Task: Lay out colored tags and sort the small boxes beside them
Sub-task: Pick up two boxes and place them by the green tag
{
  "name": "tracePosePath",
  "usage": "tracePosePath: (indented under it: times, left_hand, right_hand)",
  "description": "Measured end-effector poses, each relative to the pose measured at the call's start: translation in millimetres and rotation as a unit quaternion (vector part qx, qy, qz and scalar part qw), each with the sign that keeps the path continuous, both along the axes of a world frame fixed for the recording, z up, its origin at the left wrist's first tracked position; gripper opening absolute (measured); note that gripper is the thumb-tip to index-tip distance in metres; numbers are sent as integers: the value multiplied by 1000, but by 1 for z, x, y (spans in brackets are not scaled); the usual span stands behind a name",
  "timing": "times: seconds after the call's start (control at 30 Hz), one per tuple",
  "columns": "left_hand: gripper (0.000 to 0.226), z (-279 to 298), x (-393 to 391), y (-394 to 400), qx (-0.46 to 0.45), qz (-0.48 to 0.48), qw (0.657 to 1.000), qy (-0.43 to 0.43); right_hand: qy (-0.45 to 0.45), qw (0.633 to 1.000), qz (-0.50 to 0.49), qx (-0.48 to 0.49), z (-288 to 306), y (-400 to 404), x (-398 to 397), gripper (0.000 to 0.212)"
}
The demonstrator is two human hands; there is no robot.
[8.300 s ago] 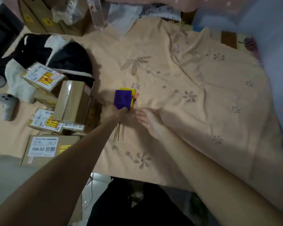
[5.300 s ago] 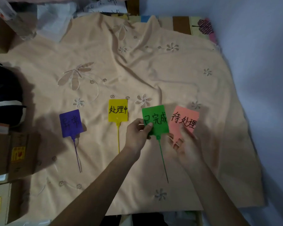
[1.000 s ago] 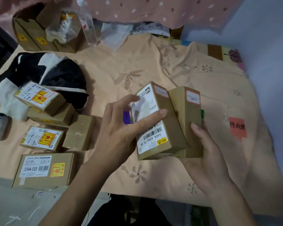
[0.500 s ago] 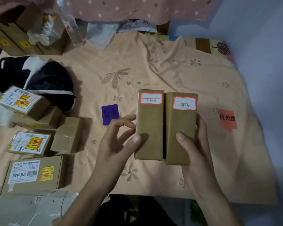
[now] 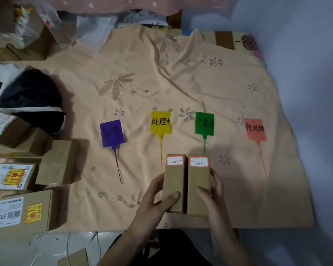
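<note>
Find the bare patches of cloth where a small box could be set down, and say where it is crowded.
Bare cloth lies between the purple tag and yellow tag, between the green tag and orange tag, and beyond all four tags. The left edge is crowded with stacked boxes.

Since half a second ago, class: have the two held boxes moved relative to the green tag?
Yes: the two boxes now sit nearer the person, below the green tag, uncovering it.
</note>
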State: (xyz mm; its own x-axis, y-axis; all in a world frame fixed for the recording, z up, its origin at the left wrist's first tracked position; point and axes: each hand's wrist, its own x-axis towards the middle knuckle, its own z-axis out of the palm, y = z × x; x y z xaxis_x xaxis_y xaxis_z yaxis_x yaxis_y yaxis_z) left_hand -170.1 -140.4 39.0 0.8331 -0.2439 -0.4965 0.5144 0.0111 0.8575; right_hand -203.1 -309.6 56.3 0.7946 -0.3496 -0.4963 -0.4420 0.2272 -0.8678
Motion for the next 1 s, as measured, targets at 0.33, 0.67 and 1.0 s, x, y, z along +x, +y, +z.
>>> tracePosePath:
  times: [0.33,0.67,1.0]
  left_hand:
    - [81,-34,16,-72,-41,18,992,121]
    - [41,-56,68,-93,-39,118,984,128]
    - [26,-63,93,-42,217,58,974,15]
  right_hand:
    - [58,980,42,-184,-7,-62,3,75]
    - [7,955,120,-272,-20,-83,58,83]
    - [-9,901,219,-375,-42,-17,105,92]
